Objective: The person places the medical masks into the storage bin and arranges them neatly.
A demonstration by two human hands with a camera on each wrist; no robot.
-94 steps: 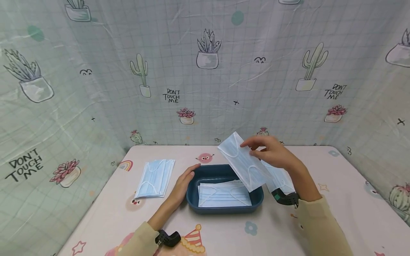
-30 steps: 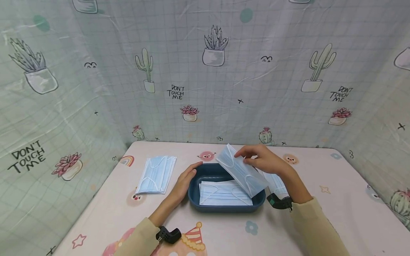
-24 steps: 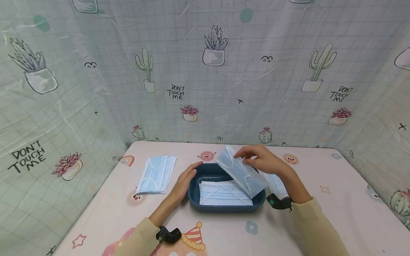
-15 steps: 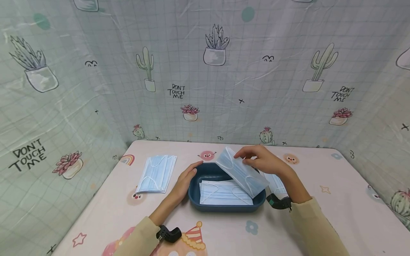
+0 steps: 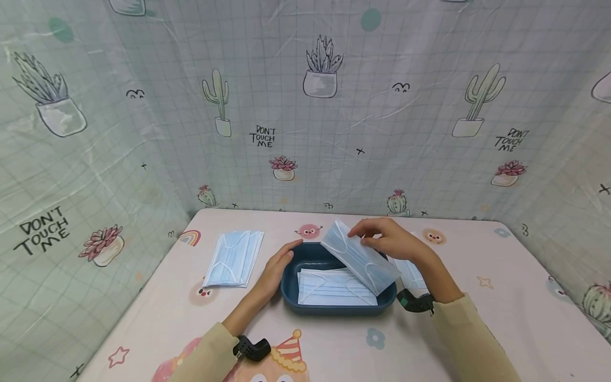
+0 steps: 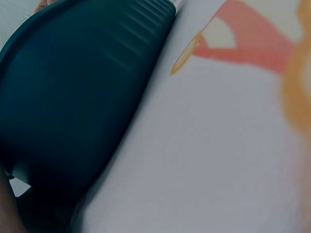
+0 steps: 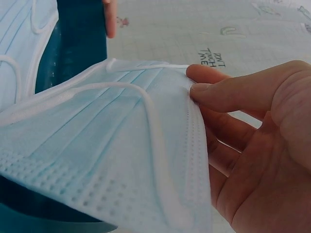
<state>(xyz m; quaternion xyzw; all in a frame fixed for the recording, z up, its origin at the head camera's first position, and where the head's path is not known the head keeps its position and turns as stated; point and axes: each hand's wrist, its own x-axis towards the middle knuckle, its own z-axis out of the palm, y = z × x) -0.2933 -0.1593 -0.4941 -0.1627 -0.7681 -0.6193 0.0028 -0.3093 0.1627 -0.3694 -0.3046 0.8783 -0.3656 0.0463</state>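
Observation:
A dark blue rectangular bin (image 5: 334, 311) stands mid-table, with several pale blue face masks (image 5: 324, 291) lying flat inside. My left hand (image 5: 274, 268) rests along its left end, fingers extended at the rim. Over the bin's right half, my right hand (image 5: 398, 241) pinches a face mask (image 5: 360, 257) by its upper right edge. That mask slants down, its low end overlapping the bin's front right corner in the head view. Close up in the right wrist view, thumb and index finger grip the mask's edge (image 7: 194, 121). The left wrist view shows mostly the bin's outer wall (image 6: 73, 97).
A small stack of face masks (image 5: 233, 259) lies left of the bin. More masks (image 5: 410, 273) lie to its right, partly hidden by my right hand and wrist. The table (image 5: 477, 249) has a pink printed cover. A patterned curtain (image 5: 382, 122) hangs behind it.
Compared with about three seconds ago, my right hand has lowered the mask toward the bin and slightly left. Over the last half second both hands stay nearly still. My left hand keeps its place.

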